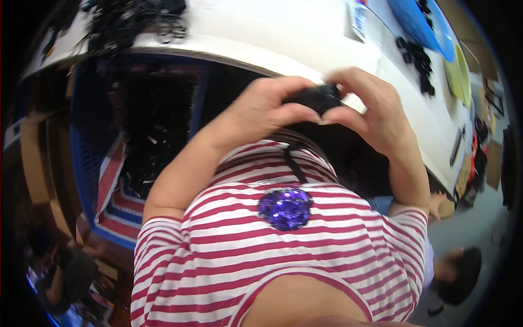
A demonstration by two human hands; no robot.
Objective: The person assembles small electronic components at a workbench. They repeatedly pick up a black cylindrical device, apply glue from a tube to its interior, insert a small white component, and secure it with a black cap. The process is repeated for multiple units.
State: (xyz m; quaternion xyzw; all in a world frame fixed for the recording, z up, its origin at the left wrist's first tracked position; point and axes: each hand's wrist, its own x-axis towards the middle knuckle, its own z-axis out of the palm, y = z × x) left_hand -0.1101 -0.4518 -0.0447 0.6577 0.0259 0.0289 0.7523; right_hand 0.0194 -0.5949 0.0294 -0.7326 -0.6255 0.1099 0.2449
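Between my two hands, just off the near edge of the white table [245, 41], is a small black piece [321, 98] with a smooth, slightly shiny surface; its exact kind does not show. My left hand [269, 103] pinches its left end between thumb and fingers. On its right end, the thumb and fingers of my right hand [370, 106] are closed, the fingertips a little blurred. To the left, below table height, stands a blue crate [87, 180] with a striped lining and many small glossy black pieces [158, 147] in it.
A tangled heap of black parts [131, 22] lies at the table's far left. At the right are a tube [358, 19], loose black pieces [418, 62], a blue basin [422, 22] and a yellow-green basin [458, 76]. Other people [457, 275] sit at the lower right and lower left.
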